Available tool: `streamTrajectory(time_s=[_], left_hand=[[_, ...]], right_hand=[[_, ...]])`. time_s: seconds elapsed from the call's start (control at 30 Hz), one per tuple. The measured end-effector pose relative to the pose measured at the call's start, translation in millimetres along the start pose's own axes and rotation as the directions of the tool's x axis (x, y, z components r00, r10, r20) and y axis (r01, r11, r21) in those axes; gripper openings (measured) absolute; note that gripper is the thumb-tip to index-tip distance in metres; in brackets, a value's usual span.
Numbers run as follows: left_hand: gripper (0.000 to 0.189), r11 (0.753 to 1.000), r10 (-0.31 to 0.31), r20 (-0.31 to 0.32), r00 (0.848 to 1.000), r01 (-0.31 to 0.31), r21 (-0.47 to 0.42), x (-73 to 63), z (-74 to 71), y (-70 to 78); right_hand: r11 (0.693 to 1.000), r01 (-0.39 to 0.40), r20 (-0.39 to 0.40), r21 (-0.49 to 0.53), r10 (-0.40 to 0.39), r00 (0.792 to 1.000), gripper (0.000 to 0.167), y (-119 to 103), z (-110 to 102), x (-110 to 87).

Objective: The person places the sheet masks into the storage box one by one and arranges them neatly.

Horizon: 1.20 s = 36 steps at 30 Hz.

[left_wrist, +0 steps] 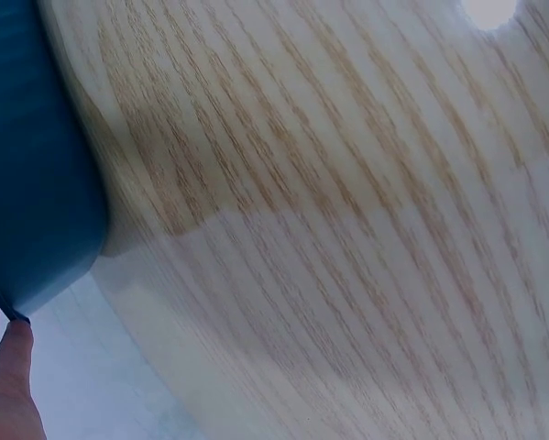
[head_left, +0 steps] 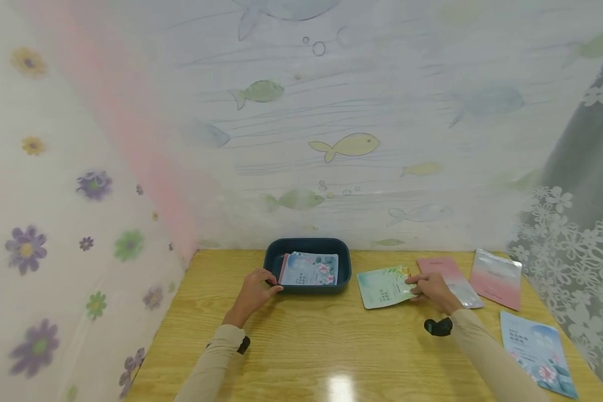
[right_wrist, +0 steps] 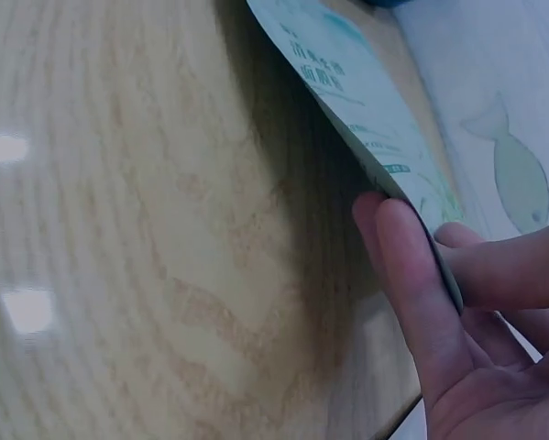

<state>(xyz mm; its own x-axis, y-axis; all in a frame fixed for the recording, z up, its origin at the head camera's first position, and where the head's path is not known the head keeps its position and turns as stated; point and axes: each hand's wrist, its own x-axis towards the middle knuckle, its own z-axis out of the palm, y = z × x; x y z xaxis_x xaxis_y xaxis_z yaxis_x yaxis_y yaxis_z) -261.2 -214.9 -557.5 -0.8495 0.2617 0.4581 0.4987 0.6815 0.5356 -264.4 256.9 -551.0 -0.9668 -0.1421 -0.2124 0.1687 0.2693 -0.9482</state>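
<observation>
A dark blue bin [head_left: 307,290] stands at the back of the wooden table, with flat packets inside; a pale blue floral packet [head_left: 306,269] lies on top. My left hand [head_left: 256,290] pinches the bin's front left rim between thumb and fingers. In the left wrist view the thumb presses the rim of the blue bin [left_wrist: 40,174]. To the right of the bin, my right hand [head_left: 432,290] pinches a green sachet [head_left: 384,289] by its right edge. The right wrist view has the green sachet [right_wrist: 366,115] tilted, its underside edge lifted over the table.
Right of the sachet lie a pink and silver packet [head_left: 447,273] and a silver and pink packet [head_left: 497,279]. A blue floral packet [head_left: 535,352] lies nearer, beside my right forearm. Behind the wooden table [head_left: 306,346] hangs a fish-patterned curtain [head_left: 291,156].
</observation>
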Motion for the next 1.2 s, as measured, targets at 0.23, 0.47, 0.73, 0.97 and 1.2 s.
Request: streamTrajectory(time_s=[0.23, 0.47, 0.73, 0.97, 1.2], left_hand=[[0.019, 1.0, 0.004, -0.006, 1.0, -0.004, -0.012, 0.1, -3.6, 0.3], [0.019, 1.0, -0.017, 0.001, 1.0, 0.017, -0.015, -2.1, -3.5, -2.2], [0.019, 1.0, -0.004, -0.013, 1.0, 0.004, -0.014, -4.7, -4.1, -2.1], [0.019, 1.0, 0.012, -0.012, 1.0, -0.013, -0.01, -3.7, -3.8, -2.9], [0.018, 0.999, 0.016, -0.005, 1.0, -0.017, -0.029, -1.8, 0.1, -1.6]], right_hand=[[0.999, 0.01, -0.039, 0.04, -0.009, 0.999, 0.034, -4, 9, -10.5], [0.999, 0.048, -0.095, -0.012, -0.049, 0.994, 0.032, -13, 15, -16.8], [0.993, 0.115, -0.15, -0.007, -0.115, 0.982, 0.032, -21, 15, -21.1], [0.989, 0.136, -0.147, 0.06, -0.126, 0.981, 0.035, -34, 15, -25.3], [0.981, 0.157, -0.162, 0.117, -0.137, 0.977, 0.036, -46, 10, -26.1]])
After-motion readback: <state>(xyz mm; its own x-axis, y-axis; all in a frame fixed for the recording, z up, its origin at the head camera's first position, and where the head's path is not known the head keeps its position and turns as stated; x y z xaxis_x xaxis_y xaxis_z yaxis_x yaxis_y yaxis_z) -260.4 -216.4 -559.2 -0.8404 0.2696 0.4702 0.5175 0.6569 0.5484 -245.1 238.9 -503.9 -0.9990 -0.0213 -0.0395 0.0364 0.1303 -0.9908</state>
